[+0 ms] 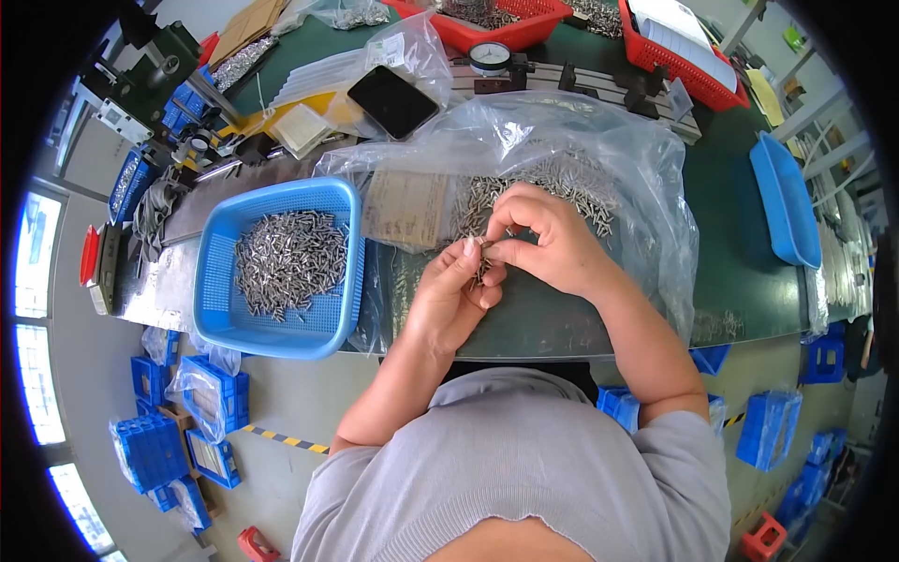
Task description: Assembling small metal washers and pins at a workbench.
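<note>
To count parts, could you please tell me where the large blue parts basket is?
In the head view, the blue basket sits on the table, left of the left hand.

Bright light over the worktable [740, 234], and daylight blazes in at the left through windows [37, 253] burnt out to plain white, blue-violet fringing along their edges! Sharp white glints leap off the crumpled plastic bag [646, 187], and there's a pale sheen on the table's left end. Shadows stay soft. The middle looks fairly crisp, though the tiny metal pins [290, 262] blend into speckle. And out wide, straight lines bow, window frames lean, and black swallows the corners.
</note>
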A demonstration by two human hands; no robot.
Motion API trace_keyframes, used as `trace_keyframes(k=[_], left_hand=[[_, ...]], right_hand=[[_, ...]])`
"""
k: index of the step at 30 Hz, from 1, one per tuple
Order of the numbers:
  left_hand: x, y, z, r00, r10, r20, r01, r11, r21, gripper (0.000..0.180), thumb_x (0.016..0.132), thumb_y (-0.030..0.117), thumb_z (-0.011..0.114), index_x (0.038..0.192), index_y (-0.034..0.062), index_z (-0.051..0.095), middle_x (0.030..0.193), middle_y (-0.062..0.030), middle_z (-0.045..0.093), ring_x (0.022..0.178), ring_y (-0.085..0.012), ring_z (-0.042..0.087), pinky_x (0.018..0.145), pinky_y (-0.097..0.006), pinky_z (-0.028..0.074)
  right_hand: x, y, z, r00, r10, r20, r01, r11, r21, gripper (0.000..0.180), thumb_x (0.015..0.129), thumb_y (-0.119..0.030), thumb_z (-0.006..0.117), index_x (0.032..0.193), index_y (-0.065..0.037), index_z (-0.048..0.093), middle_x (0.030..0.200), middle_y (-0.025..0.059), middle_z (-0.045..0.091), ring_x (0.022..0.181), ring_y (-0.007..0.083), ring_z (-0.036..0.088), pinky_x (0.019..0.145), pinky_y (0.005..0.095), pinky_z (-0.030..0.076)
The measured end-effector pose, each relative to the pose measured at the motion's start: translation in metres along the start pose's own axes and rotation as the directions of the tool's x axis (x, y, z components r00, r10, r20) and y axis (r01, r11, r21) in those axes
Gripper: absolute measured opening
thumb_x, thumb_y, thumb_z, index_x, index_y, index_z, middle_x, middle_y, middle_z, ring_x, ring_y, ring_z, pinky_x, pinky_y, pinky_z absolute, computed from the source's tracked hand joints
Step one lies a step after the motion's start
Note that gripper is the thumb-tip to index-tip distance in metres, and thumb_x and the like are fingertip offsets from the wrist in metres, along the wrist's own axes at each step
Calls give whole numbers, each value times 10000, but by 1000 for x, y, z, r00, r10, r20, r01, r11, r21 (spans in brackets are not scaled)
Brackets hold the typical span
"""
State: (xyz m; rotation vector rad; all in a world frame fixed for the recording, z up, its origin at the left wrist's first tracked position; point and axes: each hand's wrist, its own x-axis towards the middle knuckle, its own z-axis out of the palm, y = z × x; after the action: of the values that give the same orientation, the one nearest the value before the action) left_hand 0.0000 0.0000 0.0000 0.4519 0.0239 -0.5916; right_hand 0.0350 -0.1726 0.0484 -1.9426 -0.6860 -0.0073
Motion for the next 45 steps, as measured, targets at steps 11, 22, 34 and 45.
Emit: trace_keyframes(k=[11,22,34,45], left_hand=[[-1,-1,4,993,96,-66,-98,995,-24,206,949,175,508,1077,25,566,947,-76,590,804,-146,530,642,-245,451],[0,0,0,995,97,-27,-98,994,-57,218,949,202,511,1074,27,547,967,-76,562,804,-146,514,664,-250,448],[0,0,2,995,98,-34,-99,995,-32,217,952,200,504,1076,27,546,950,-77,564,780,-143,504,648,-249,433],[0,-2,1,996,75,-56,-75,997,-6,183,937,188,535,1028,36,581,889,-66,587,732,-133,514,577,-242,416]], right_hand=[[-1,-1,-14,966,191,-173,-192,981,13,53,797,-42,658,837,-15,638,781,46,579,697,120,557,627,250,439],[-4,17,-8,999,-32,-2,26,847,-532,128,688,-100,710,786,-74,633,780,65,568,781,257,573,684,363,464],[-2,18,-4,998,-32,-54,2,870,-493,112,738,-74,675,831,-58,615,771,50,551,768,225,566,673,333,453],[0,-1,-3,963,234,133,-267,893,363,88,858,-93,618,834,-16,581,776,-2,548,731,70,516,673,226,429]])
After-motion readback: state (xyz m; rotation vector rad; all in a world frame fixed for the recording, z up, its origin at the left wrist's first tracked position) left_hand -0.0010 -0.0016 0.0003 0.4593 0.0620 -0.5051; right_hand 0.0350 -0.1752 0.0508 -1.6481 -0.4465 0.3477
